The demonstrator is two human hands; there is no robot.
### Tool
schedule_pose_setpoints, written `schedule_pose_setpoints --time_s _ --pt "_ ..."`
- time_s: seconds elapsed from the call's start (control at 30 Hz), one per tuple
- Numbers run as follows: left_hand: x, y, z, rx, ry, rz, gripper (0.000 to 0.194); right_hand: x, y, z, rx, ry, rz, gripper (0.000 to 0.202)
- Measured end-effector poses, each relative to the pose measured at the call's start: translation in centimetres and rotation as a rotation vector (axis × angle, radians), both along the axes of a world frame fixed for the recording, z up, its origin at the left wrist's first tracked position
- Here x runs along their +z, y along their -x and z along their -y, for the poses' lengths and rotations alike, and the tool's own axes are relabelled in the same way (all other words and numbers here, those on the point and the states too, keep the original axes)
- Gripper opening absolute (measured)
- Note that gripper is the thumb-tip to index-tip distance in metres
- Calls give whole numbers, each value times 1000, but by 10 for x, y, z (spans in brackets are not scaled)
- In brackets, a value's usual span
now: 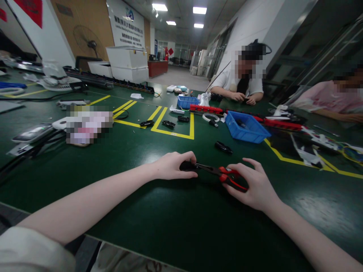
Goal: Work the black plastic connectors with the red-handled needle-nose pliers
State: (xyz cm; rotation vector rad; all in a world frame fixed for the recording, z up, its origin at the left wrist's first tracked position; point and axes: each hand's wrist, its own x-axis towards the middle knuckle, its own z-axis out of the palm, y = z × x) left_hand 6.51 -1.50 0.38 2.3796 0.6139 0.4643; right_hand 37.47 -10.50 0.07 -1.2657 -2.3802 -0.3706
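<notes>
My left hand [172, 166] pinches a small black part [187, 166] between thumb and fingers, just above the green table [147, 219]. In my right hand [251, 181] are long-nose pliers [224, 174] with red and black handles. Their jaws point left and meet the right end of the black part; I cannot tell whether they grip it. A similar black part [223, 147] lies on the table beyond the pliers. Farther off, several more black parts [168, 124] rest in and beside a yellow taped outline.
A blue bin [246, 128] stands beyond my right hand, with a smaller blue bin [187, 101] behind it. Red strips [283, 124] lie to the right. A phone [89, 126] and cables are at left. Two people sit across the table.
</notes>
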Motion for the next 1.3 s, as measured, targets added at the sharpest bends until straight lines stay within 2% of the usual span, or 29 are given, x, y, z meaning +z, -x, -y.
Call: schedule_pose_setpoints --time_s 0.33,0.57,0.87,1.0,1.13,1.3 --pt "5 0 5 14 71 100 36 1 5 0 -36 75 -89 33" --pt "4 0 4 20 97 73 35 -5 3 2 -100 166 -132 36" --pt "0 0 -5 -39 78 38 36 -5 -4 -2 -57 36 -33 42" --pt "1 1 -8 -67 104 62 36 -10 -9 -8 -28 2 2 49" --pt "1 1 -9 -71 111 71 33 -13 -11 -14 9 -65 56 49" --pt "-1 2 -9 -81 41 105 29 -12 -11 -17 -3 -158 77 50"
